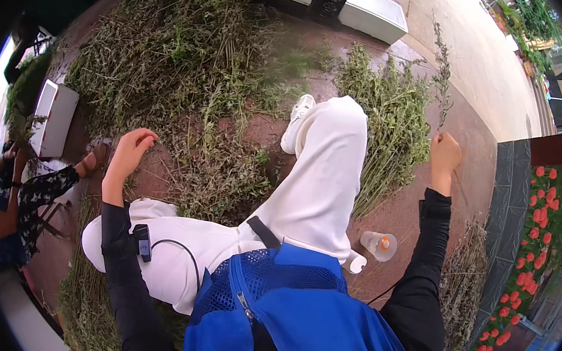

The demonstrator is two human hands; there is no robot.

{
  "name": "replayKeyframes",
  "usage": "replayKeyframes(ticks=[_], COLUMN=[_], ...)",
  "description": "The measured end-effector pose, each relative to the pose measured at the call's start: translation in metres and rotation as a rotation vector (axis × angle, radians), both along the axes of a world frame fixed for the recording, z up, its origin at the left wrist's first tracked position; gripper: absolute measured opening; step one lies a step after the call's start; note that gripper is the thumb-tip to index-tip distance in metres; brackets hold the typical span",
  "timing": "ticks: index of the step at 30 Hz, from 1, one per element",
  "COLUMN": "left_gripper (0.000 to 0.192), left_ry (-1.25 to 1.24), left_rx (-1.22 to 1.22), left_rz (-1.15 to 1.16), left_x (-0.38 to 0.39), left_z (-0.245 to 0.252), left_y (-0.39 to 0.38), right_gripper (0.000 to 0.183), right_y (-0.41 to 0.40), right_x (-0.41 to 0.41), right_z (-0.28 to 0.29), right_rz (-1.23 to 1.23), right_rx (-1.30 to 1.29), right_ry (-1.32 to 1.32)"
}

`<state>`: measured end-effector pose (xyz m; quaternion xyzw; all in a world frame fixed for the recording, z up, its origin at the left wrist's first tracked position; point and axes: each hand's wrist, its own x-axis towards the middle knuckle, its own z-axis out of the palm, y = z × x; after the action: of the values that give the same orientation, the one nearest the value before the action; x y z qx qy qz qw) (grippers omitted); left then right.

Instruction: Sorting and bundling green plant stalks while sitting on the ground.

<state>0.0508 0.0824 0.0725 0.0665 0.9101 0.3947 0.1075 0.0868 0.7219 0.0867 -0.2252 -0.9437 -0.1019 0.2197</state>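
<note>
My right hand [446, 150] is closed around the lower end of a thin leafy plant stalk [442, 69], which points away from me over the reddish floor. Beside it lies a bundle of green leafy stalks [393, 120], close to my bent right knee. My left hand [134, 148] is raised with bent fingers, and I see nothing in it. Under and beyond that hand spread loose dried sprigs [215, 174]. A large heap of cut leafy stalks [171, 48] lies farther off.
A clear plastic cup [379, 246] stands by my right thigh. White boxes [375, 14] stand at the far side and left [55, 118]. Another person [19, 201] sits at the left, holding stalks. Darker dried stalks [463, 284] lie along the tiled edge at the right.
</note>
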Motion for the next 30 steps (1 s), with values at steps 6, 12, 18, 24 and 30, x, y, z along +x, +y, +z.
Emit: replayKeyframes(ticks=[6,12,18,24,30], left_gripper=[0.018,0.019,0.019,0.019,0.019], left_ry=[-0.107,-0.169,-0.199,-0.184,-0.075], left_rx=[-0.022,-0.057,-0.043,-0.01,-0.01], left_rz=[-0.038,-0.07,-0.075,-0.125,-0.124], left_x=[0.001,0.006,0.006,-0.002,0.01], left_z=[-0.011,-0.017,-0.026,-0.026,-0.005], left_y=[0.032,0.035,0.037,0.063,0.081], right_gripper=[0.024,0.021,0.026,0.035,0.035], right_y=[0.023,0.011,0.037,0.079,-0.054], right_x=[0.03,0.068,0.09,0.093,-0.014], right_z=[-0.172,-0.229,-0.219,-0.197,0.06], right_rz=[-0.323,-0.407,-0.475,-0.271,0.552], right_rx=[-0.392,-0.604,-0.661,-0.485,-0.22], right_ry=[-0.352,-0.672,-0.992,-0.882,0.341])
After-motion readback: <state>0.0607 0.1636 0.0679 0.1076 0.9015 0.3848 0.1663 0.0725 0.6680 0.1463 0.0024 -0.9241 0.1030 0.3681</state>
